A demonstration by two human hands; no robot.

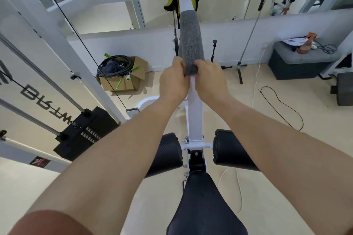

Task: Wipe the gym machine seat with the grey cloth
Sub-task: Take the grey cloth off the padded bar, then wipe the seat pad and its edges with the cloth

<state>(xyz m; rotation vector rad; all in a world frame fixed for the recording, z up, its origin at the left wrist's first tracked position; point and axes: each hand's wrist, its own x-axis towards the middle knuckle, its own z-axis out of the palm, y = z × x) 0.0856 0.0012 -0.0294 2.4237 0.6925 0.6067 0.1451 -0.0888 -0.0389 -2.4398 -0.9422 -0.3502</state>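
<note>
Pinching, seemingly, grey cloth low end: left hand, right hand; rest above grip

Beige floor — white wall w/ mirror above.

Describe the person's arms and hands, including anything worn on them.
Both arms are bare: no sleeve shows on the left forearm or the right forearm. The left hand and right hand are ungloved, with no watch, bracelet or ring in sight. No markings show.
</note>
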